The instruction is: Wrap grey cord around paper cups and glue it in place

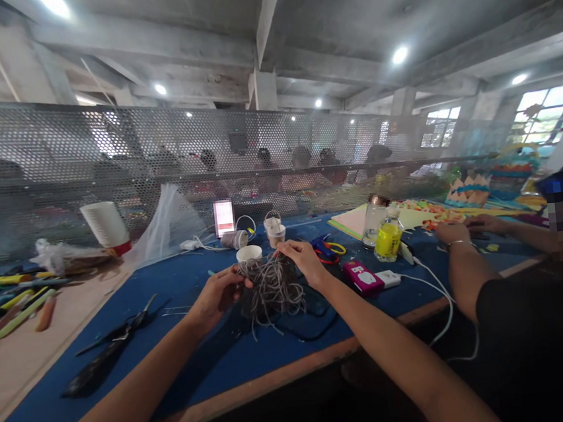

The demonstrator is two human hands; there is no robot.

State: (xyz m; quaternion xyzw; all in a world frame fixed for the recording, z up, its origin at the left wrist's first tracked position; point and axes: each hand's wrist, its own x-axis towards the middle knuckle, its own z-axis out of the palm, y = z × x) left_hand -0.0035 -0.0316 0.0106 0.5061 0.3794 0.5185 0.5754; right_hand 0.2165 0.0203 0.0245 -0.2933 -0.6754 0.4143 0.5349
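A loose, tangled bundle of grey cord (271,281) hangs between my two hands over the blue table mat, its loose ends trailing down. My left hand (220,298) is closed in a pinch at the bundle's left side, close to a white paper cup (249,252) just behind. At the upper right of the bundle, my right hand (303,258) pinches strands between thumb and fingers. Behind it stands a small cup with a handle (275,231), and beside that lies a spool of grey cord (234,240). Strands hide the cup's lower part.
Black-handled pliers (113,350) lie at left, near stacked paper cups (106,228) and several tools. A pink power bank (362,276), a yellow bottle (387,237) and a white cable stand right. A co-worker's hands (456,234) work far right. A perforated metal screen (181,154) closes the back.
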